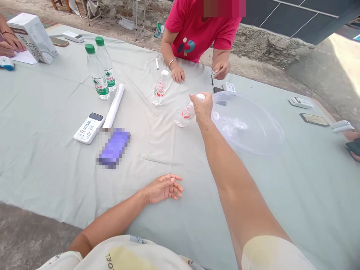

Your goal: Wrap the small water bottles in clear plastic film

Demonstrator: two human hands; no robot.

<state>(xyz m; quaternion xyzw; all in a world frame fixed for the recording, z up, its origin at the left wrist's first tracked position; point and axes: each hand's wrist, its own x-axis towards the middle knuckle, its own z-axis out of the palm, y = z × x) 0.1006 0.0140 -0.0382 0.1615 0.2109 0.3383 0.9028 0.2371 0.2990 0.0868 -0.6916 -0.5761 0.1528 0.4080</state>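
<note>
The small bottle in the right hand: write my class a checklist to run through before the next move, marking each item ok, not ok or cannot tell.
1. Right hand has hold of the small bottle: ok, it grips it near the top.
2. Bottle upright: not ok, it is tilted.
3. White cap screwed tight: cannot tell; it sits at the top, partly behind the hand.
4. Base resting on the tablecloth: cannot tell from this angle.
5. Left hand free: ok, fingers loosely open, holding nothing.
6. Second bottle standing upright: ok, with its cap on.
</note>
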